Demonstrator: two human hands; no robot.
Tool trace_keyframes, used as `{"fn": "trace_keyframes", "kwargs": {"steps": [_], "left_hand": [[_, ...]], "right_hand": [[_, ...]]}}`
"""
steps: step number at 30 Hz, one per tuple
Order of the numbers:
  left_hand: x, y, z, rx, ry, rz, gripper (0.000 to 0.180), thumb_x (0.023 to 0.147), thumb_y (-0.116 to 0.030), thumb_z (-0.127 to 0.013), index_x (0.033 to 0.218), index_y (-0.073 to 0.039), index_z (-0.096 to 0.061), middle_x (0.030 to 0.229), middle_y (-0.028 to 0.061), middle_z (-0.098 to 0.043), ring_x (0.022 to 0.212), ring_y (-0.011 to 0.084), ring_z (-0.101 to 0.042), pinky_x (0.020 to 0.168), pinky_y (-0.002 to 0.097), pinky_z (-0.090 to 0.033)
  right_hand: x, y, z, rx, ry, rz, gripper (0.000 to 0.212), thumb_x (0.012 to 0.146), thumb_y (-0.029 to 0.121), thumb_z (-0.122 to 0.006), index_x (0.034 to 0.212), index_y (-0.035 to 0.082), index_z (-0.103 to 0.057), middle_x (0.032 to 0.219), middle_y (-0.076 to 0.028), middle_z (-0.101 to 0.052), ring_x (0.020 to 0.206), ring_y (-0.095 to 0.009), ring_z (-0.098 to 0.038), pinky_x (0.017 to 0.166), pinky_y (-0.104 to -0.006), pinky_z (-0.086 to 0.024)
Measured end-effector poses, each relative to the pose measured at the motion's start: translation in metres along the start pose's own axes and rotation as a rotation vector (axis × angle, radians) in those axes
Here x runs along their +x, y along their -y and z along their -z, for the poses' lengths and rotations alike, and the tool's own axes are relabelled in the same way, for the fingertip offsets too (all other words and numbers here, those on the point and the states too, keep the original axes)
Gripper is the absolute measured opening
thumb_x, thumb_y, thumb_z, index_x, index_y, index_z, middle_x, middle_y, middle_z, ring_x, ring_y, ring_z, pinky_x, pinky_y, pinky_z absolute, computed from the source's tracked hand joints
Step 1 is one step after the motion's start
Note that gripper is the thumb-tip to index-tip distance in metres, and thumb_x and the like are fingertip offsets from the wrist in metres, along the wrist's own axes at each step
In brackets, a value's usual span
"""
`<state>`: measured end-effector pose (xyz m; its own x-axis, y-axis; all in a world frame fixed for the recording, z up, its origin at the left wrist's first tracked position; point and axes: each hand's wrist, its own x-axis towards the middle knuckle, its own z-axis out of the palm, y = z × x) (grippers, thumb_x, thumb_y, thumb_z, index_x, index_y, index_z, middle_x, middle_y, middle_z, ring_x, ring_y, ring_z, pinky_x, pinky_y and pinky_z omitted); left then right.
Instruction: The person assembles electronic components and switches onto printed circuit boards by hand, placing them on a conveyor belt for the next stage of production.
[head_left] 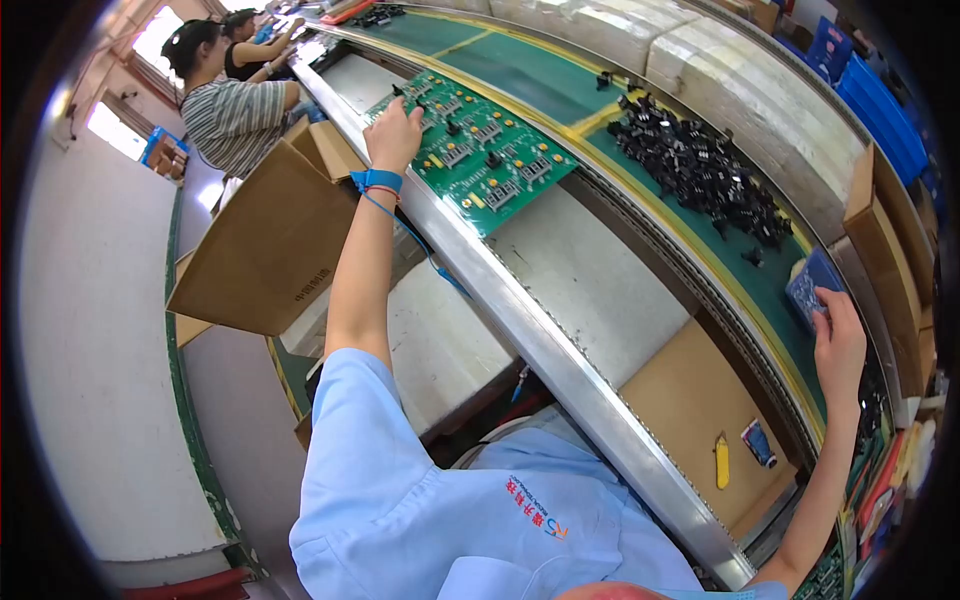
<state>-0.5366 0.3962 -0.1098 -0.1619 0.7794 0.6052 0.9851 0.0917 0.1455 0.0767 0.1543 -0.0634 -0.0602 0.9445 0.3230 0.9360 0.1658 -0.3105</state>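
Observation:
A green circuit board (480, 190) lies across the metal rails, carrying several digit displays, yellow buttons and upright black parts. Over its far left edge is my left hand (394, 138), fingers closed around a small black component (397, 91) at the fingertips. A blue wrist strap (378, 180) with a cord circles that wrist. At the right side, my right hand (838, 335) grips the near edge of a small blue box (815, 288) with something pale at its side. What lies under the right fingers is hidden.
Loose black components (695, 165) are heaped on the green belt (540, 75). An open cardboard box (265, 235) stands left of the rail (560, 360). A yellow-handled tool (722, 460) and a blue tube (758, 443) lie on cardboard. Two people (225, 100) sit at the far left.

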Motion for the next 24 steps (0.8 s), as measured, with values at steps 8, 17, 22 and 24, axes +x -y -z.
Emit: {"fn": "trace_keyframes", "kwargs": {"steps": [8, 17, 22, 24], "left_hand": [[-0.013, -0.005, 0.001, 0.236, 0.197, -0.045, 0.055, 0.097, -0.054, -0.036, 0.107, -0.003, -0.056, 0.082, 0.0203, -0.069, 0.085, 0.0358, -0.068, 0.102, 0.0563, -0.03], [-0.062, -0.055, 0.043, 0.171, 0.11, -0.318, 0.053, 0.095, -0.054, -0.043, 0.085, -0.005, -0.061, 0.066, 0.0155, -0.066, 0.069, 0.0328, -0.066, 0.099, 0.0525, -0.035], [-0.105, -0.105, 0.089, 0.06, 0.162, -0.487, 0.044, 0.095, -0.047, -0.049, 0.084, -0.006, -0.061, 0.061, 0.0146, -0.063, 0.065, 0.0323, -0.065, 0.098, 0.0507, -0.037], [-0.123, -0.124, 0.11, 0.009, 0.217, -0.573, 0.041, 0.095, -0.044, -0.051, 0.097, -0.005, -0.062, 0.06, 0.0135, -0.062, 0.064, 0.0306, -0.065, 0.099, 0.0483, -0.036]], "right_hand": [[0.033, -0.027, -0.029, -0.1, 0.211, -0.078, 0.023, 0.078, -0.004, -0.062, 0.101, -0.004, -0.057, 0.101, -0.019, -0.059, 0.097, -0.04, -0.057, 0.082, -0.0432, -0.046], [0.026, -0.039, -0.03, 0.085, 0.175, -0.123, 0.008, 0.078, -0.004, -0.06, 0.084, -0.003, -0.055, 0.087, -0.019, -0.058, 0.083, -0.037, -0.058, 0.073, -0.0414, -0.046], [0.021, -0.034, -0.027, 0.008, 0.077, -0.003, 0.006, 0.082, 0.008, -0.057, 0.083, 0.002, -0.058, 0.083, -0.017, -0.062, 0.082, -0.038, -0.06, 0.07, -0.0428, -0.046], [0.018, -0.028, -0.022, -0.05, -0.003, -0.017, 0.008, 0.084, 0.011, -0.056, 0.085, 0.004, -0.059, 0.083, -0.017, -0.064, 0.083, -0.037, -0.061, 0.069, -0.0438, -0.046]]}}
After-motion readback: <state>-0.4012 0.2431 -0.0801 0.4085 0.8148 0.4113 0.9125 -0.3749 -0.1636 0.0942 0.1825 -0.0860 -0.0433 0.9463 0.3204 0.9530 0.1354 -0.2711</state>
